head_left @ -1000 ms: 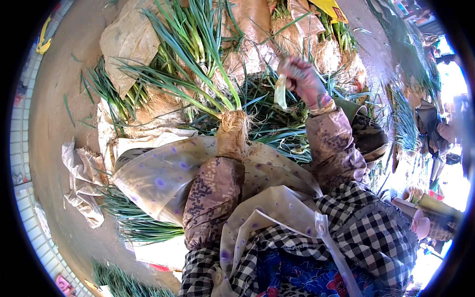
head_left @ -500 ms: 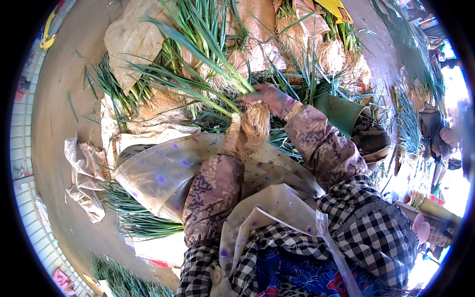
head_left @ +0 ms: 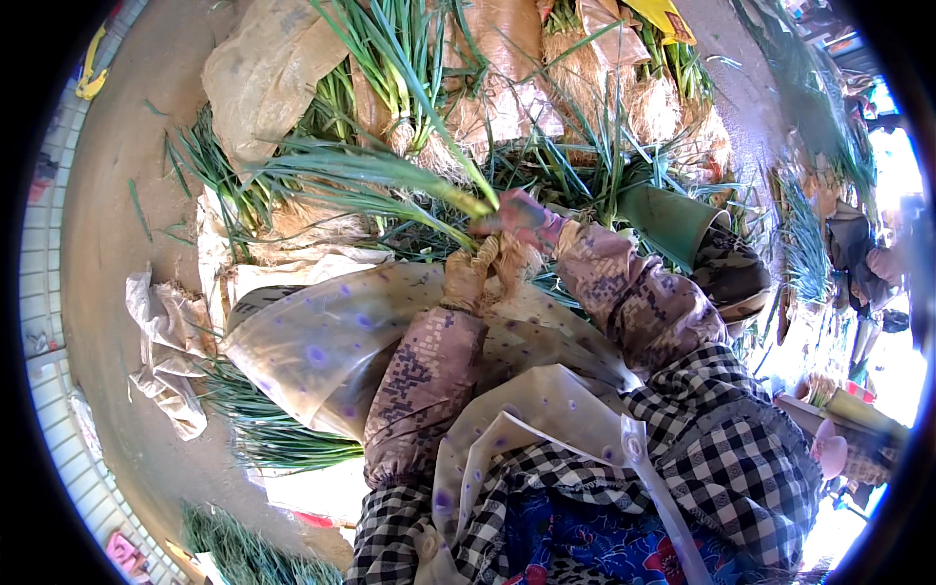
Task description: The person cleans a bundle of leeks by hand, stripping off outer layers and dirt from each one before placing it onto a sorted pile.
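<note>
Green onions with long green leaves lie across my two hands, their leaves pointing to the far left. My right hand, in a stained reddish glove, is closed round the stalks at their pale lower ends. Close beside it, my left hand, in a tan glove, is closed on the stalks near the roots, its fingers partly hidden. Straw-coloured stringy roots hang between the hands, blurred by motion. Below them a clear plastic apron with purple dots spreads over my lap.
Bundles of onions with roots and tan sacks lie ahead. A green boot is at right, a crumpled white sack at left. More green leaves lie beside my left leg. People are at the far right.
My right hand has come slightly nearer and lower, closer to my left hand. Some leaves have swung down to the left, and the root clump is less exposed.
</note>
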`<state>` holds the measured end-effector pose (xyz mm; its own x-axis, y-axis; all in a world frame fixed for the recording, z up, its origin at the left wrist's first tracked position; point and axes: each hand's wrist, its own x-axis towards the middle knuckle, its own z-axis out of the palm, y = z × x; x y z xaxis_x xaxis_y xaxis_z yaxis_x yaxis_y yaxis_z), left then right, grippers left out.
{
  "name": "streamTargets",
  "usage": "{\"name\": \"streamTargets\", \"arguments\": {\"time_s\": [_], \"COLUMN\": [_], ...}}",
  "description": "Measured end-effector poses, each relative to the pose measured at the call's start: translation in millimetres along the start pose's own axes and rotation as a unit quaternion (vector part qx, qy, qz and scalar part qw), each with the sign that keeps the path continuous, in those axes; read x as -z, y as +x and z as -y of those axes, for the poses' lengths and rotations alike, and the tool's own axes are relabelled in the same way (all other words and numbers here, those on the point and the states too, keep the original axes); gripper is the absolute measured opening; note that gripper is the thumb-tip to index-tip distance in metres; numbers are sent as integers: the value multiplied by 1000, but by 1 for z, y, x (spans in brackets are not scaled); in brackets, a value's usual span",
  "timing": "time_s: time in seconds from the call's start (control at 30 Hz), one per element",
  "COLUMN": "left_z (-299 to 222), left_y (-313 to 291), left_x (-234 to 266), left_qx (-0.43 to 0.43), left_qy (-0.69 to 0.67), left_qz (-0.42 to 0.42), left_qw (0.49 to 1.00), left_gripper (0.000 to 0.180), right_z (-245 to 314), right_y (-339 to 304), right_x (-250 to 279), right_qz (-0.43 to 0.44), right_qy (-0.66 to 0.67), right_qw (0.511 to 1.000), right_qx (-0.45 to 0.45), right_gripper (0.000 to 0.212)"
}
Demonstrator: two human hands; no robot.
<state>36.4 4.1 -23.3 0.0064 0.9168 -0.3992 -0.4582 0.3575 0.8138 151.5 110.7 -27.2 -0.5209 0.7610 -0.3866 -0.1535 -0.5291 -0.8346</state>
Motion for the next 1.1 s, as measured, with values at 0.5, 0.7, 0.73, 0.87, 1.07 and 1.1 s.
{"name": "streamTargets", "arguments": {"time_s": [0.5, 0.7, 0.73, 0.87, 1.07, 1.1], "left_z": [1, 43, 35, -16, -47, -47], "left_y": [-8, -17, -13, 8, 14, 14], "left_x": [-8, -17, -12, 4, 26, 23], "left_qx": [-78, -148, -207, -320, 110, 74], "left_qy": [277, 423, 515, 552, -187, -196], "left_qz": [163, 248, 186, -111, 47, 115], "left_qw": [944, 859, 810, 762, 975, 971], "left_gripper": [30, 40, 56, 86, 53, 55], "right_z": [36, 103, 112, 124, 106, 93], "right_y": [-18, 1, 2, -11, -44, -48], "right_x": [3, -10, -11, -10, -64, -69], "right_qz": [272, 51, 52, 72, 128, 198], "right_qy": [-99, -285, -253, -214, -409, -360], "right_qw": [957, 957, 966, 974, 902, 911], "right_qx": [8, -13, -11, 0, -57, -27], "right_gripper": [33, 15, 15, 19, 26, 25]}}
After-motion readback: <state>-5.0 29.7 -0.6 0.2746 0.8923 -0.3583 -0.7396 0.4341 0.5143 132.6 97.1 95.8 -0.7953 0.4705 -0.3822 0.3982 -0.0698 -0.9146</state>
